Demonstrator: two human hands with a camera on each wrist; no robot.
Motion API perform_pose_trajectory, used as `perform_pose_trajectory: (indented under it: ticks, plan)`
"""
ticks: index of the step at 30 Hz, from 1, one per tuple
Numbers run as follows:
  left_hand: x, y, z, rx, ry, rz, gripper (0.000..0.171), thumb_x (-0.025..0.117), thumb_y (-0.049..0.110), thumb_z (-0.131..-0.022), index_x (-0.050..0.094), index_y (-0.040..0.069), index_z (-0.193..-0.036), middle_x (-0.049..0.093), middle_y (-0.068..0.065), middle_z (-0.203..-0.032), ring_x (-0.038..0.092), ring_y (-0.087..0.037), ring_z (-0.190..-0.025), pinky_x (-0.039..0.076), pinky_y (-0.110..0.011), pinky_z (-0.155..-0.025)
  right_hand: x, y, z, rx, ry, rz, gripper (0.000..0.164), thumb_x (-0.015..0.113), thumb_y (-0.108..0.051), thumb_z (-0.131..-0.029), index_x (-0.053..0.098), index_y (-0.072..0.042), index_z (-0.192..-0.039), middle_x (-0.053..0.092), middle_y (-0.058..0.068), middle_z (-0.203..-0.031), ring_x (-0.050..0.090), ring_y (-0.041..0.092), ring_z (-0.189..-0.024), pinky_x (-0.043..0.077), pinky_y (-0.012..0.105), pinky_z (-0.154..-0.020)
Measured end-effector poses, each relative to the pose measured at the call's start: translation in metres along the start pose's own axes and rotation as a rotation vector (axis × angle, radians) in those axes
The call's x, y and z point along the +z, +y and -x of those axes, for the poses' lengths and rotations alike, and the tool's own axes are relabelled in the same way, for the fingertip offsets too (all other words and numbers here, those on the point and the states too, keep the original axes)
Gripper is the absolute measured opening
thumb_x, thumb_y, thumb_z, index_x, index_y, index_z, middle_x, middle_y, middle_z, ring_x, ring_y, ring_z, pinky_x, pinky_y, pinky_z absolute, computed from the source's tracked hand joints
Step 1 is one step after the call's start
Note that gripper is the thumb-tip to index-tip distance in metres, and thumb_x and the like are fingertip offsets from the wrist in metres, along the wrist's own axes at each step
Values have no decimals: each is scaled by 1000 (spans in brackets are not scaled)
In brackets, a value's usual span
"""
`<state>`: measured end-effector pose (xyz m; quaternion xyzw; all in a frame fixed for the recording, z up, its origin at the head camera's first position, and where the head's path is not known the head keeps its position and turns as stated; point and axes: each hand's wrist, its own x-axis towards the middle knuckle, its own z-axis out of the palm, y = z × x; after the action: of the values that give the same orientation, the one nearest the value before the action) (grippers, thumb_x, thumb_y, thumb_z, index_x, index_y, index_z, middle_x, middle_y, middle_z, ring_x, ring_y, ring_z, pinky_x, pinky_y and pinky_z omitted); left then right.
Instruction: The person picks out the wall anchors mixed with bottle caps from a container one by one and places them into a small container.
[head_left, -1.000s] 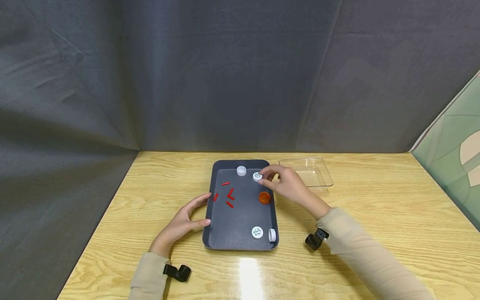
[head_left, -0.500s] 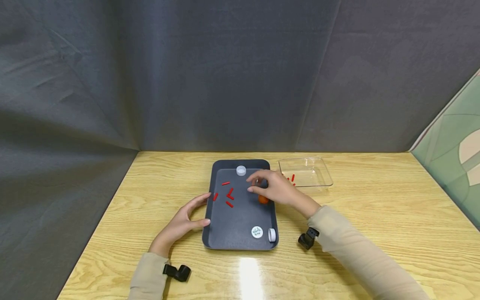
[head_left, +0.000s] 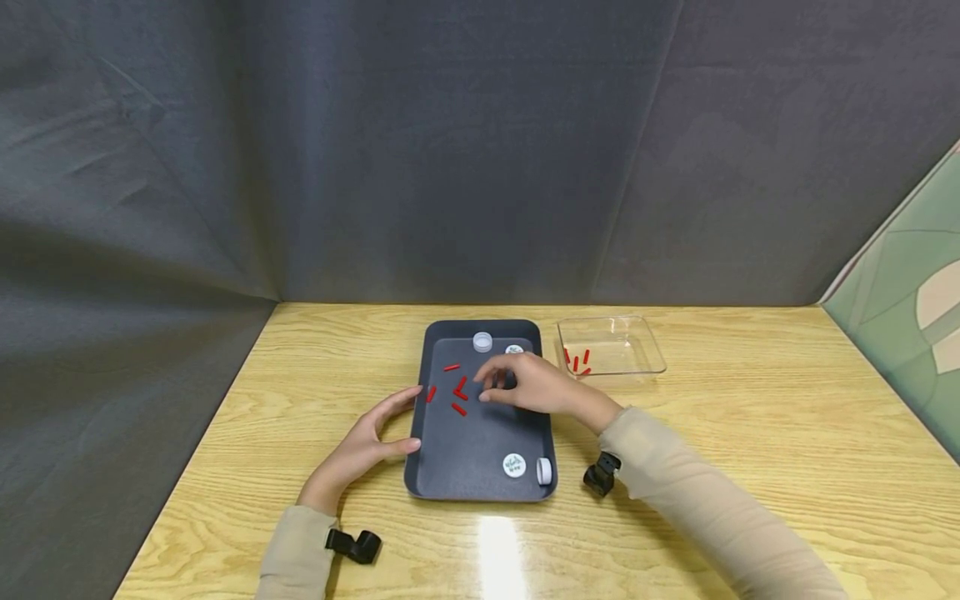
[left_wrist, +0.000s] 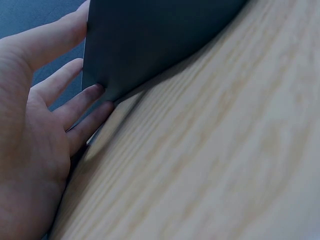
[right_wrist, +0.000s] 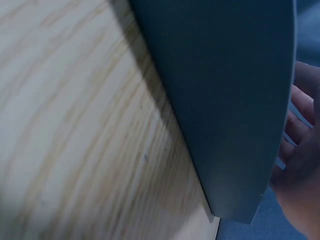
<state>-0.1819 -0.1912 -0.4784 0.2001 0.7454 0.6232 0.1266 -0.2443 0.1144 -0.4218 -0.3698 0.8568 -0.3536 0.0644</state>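
My left hand (head_left: 365, 446) rests its fingertips and thumb along the left edge of a dark grey tray (head_left: 472, 454). In the left wrist view, the fingers of that hand (left_wrist: 40, 145) lie straight against the tray's side wall. Above the tray hovers my right hand (head_left: 536, 385), fingers loosely bent, thumb and forefinger apart, with nothing seen between them. Just left of its fingertips, several small red sticks (head_left: 459, 409) are scattered on the tray. The right wrist view has only part of the right hand (right_wrist: 300, 150), behind the tray's wall.
A clear rectangular box (head_left: 633, 357) holding several red sticks (head_left: 587, 357) stands right of the tray. On the tray lie a white cap (head_left: 482, 342), a partly covered written-on white cap (head_left: 513, 350), a white disc with green writing (head_left: 514, 465) and a white ring-shaped cap (head_left: 543, 471).
My right hand has moved left and toward me from beside the box to over the tray's middle. It now hides the orange cap and uncovers the red sticks in the box. My left hand has stayed put.
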Motion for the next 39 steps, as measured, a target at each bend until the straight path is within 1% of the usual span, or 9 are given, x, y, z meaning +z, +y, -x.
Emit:
perform_pose_trajectory:
  ticks: [3, 7, 14, 18, 25, 34, 39]
  plan:
    - [0, -1, 0, -2, -2, 0, 75, 76, 10, -87, 40, 15, -153, 39, -11, -154, 33, -33, -142, 17, -58, -115, 3, 1, -3, -8, -45, -15, 26, 76, -21, -90, 72, -7, -111, 67, -9, -88, 60, 7, -80, 52, 29, -73]
    - [0, -1, 0, 1, -4, 0, 74, 76, 10, -88, 40, 15, -152, 39, -11, -154, 33, -34, -142, 17, -58, -114, 6, 4, -6, -12, -100, -26, 24, 75, -21, -91, 71, -8, -111, 65, -10, -86, 59, 6, -76, 51, 26, -70]
    - [0, -1, -1, 0, -7, -5, 74, 75, 9, -88, 40, 15, -153, 40, -12, -154, 34, -34, -141, 17, -58, -114, 13, 6, -11, -9, -164, -10, 25, 74, -21, -91, 70, -10, -113, 65, -11, -85, 59, 6, -75, 51, 26, -69]
    - [0, -2, -1, 1, -7, -8, 73, 75, 8, -88, 40, 15, -153, 40, -12, -154, 34, -34, -141, 18, -58, -114, 15, 3, -13, -7, -179, 15, 24, 75, -20, -91, 71, -12, -113, 64, -11, -84, 58, 5, -74, 49, 26, -68]
    - [0, -1, -1, 6, -8, -10, 73, 75, 8, -88, 39, 14, -153, 39, -13, -154, 33, -34, -141, 18, -58, -114, 17, 2, -17, -10, -181, 85, 22, 75, -23, -90, 71, -16, -111, 62, -13, -80, 55, 3, -69, 47, 24, -65]
    - [0, -2, 0, -2, -6, -9, 74, 75, 10, -88, 39, 15, -153, 38, -12, -154, 32, -33, -142, 19, -58, -114, 20, 0, -24, -31, -211, 123, 24, 76, -23, -90, 71, -17, -112, 60, -12, -76, 52, 3, -64, 44, 24, -64]
    - [0, 0, 0, -6, -7, -8, 74, 75, 10, -89, 39, 16, -153, 39, -12, -154, 32, -33, -143, 19, -58, -114, 23, 1, -27, -29, -213, 173, 25, 76, -26, -90, 71, -19, -113, 57, -12, -72, 50, 2, -62, 43, 24, -64]
